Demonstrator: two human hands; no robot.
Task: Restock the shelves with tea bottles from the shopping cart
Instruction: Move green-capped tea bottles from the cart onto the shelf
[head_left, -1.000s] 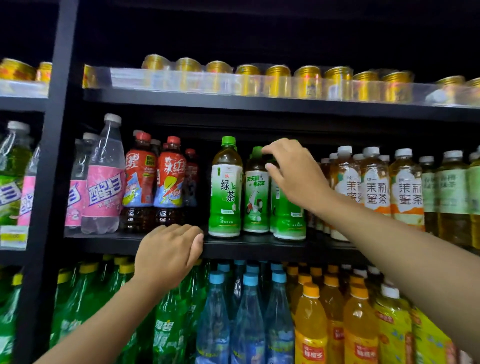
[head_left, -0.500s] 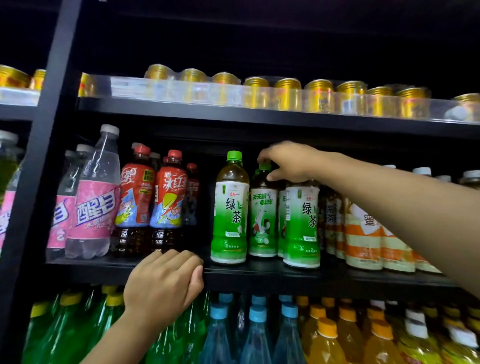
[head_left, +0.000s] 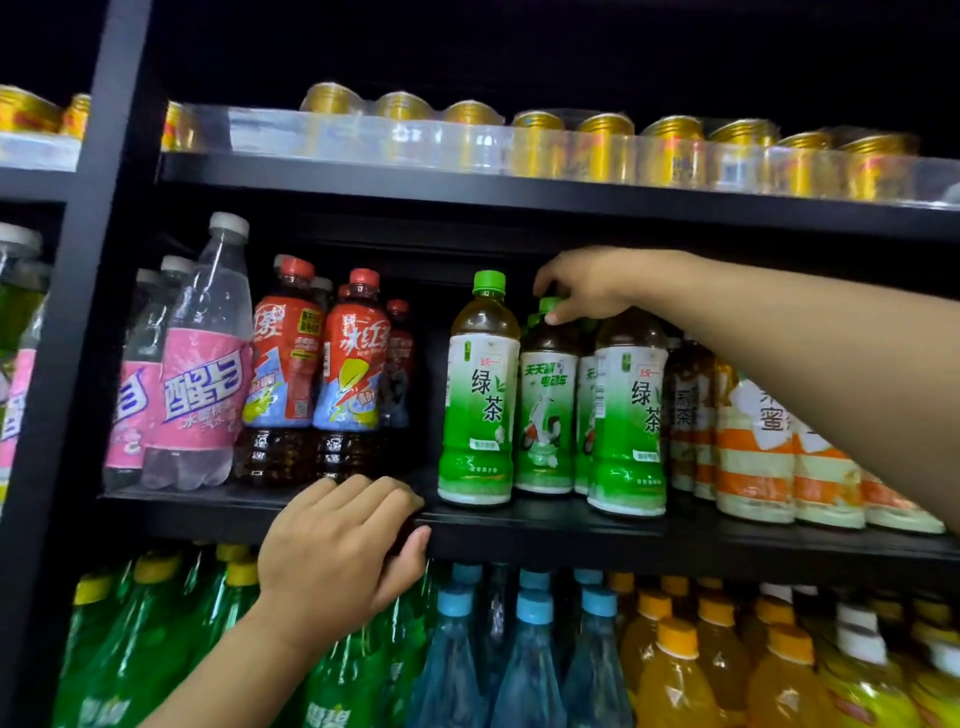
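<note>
Green tea bottle (head_left: 546, 400) upright on middle shelf (head_left: 571, 525), second row, dark tea up to neck. Right hand (head_left: 582, 285) on top, fingertips pinching green cap. Matching bottles touching either side: front one (head_left: 478, 395) left, another (head_left: 628, 415) right. Left hand (head_left: 337, 556) gripping shelf front edge, fingers curled over lip. Open gap between red-label bottles (head_left: 317, 374) and green teas. Orange-label teas (head_left: 753, 447) packed right.

Free gap btwn red-label bottles (head_left: 347, 364) & green tea bottle (head_left: 480, 395).
</note>
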